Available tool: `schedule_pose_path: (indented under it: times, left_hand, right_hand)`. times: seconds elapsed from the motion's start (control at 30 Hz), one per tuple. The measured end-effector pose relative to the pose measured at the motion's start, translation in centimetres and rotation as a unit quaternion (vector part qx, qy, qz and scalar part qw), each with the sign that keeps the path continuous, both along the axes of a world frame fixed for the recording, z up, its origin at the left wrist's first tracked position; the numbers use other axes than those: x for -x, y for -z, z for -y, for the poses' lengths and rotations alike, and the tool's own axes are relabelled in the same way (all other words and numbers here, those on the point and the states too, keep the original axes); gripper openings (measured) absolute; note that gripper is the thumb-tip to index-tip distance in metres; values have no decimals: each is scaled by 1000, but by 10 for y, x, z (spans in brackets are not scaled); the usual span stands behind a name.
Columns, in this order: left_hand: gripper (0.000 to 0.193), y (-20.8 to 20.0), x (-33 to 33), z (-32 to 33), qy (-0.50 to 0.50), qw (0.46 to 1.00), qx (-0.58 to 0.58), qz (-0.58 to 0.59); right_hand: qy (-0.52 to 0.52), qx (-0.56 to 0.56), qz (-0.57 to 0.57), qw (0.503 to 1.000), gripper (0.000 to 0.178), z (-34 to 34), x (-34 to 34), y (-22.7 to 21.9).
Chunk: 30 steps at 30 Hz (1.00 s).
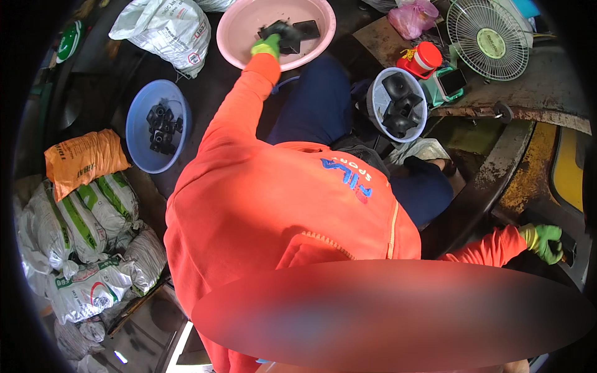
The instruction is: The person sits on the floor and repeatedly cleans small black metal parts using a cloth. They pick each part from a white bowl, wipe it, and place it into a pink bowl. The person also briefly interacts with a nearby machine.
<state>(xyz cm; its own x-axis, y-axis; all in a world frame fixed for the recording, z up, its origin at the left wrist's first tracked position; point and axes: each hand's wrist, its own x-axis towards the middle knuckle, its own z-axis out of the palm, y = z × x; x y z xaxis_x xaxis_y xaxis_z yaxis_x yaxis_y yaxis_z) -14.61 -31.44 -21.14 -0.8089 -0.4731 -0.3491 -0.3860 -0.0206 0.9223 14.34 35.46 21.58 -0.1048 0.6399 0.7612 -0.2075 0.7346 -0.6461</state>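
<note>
My left hand [267, 46], in a yellow-green glove, reaches over the near rim of the pink basin [227, 38]. A blurred black shape covers its fingers, so I cannot tell whether they grip a part. Black moulded parts [306, 29] lie in the basin beside it. Far to the right, my right hand [546, 243], in a green glove with a yellow cuff, is beside the dark edge of a machine [581, 258]. Its fingers are apart, and nothing shows between them. A small orange spot is visible near the fingertips; its kind is unclear.
A blue basin [132, 127] and a white-and-blue bucket [375, 102] hold black parts. A fan [490, 42], a red container [426, 58] and a green-framed device [449, 82] stand at the upper right. Filled sacks [81, 224] crowd the left, with another white sack [165, 31] above.
</note>
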Motion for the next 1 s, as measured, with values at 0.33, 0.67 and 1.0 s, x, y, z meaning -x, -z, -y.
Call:
schedule_pose_path:
  times: [0.33, 0.67, 1.0]
  left_hand:
    - [37, 8, 9, 10, 316, 844, 421, 106]
    - [41, -157, -82, -206, 473, 788, -385, -82]
    - [55, -44, -161, -293, 655, 648, -240, 306]
  right_hand:
    - [-62, 185, 20, 980, 36, -38, -11, 25]
    - [110, -258, 114, 953, 38, 122, -56, 44]
    - [372, -528, -40, 763, 53, 97, -71, -20]
